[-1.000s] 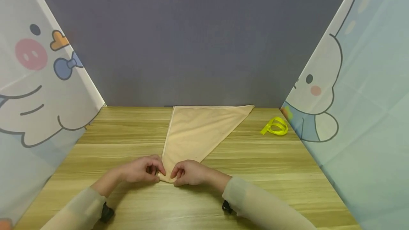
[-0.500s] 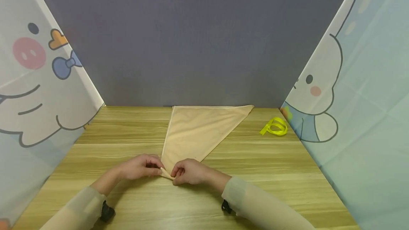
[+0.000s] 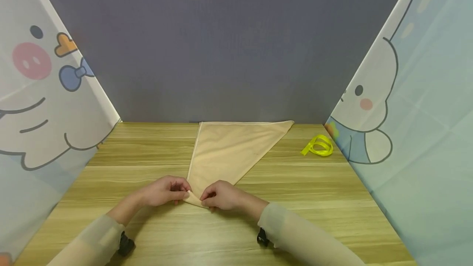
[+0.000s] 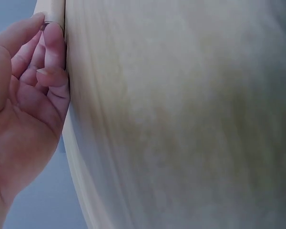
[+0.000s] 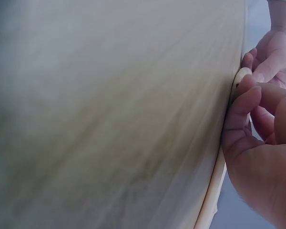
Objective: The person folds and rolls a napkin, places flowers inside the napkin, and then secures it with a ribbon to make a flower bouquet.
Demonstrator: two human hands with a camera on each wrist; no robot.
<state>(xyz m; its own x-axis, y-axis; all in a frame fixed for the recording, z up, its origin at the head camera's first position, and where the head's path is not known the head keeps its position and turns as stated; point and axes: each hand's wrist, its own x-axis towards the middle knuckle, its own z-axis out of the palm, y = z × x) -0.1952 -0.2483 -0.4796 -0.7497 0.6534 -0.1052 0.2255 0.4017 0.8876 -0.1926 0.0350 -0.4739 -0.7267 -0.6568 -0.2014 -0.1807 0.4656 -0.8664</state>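
Observation:
A peach cloth (image 3: 221,151) lies on the wooden table, wide at the far side and narrowing towards me. Its near end is turned up into a small fold (image 3: 195,200). At the left end of that fold, my left hand (image 3: 162,192) pinches the cloth between thumb and fingers. My right hand (image 3: 226,196) pinches the fold's right end, a short gap away. In the left wrist view, the left hand's fingertips meet at the cloth's edge. The right wrist view shows both hands close together, with a bit of cloth (image 5: 242,75) between them.
A coiled yellow ribbon (image 3: 307,149) lies at the back right of the wooden table (image 3: 140,151). A dark grey panel (image 3: 229,44) stands behind the table. Cartoon-printed sheets (image 3: 425,167) wall in both sides.
The near tip of the cloth, flat a second ago, is now turned up into a fold. The left fingers have taken hold of it, and the right hand has shifted slightly right and away from me.

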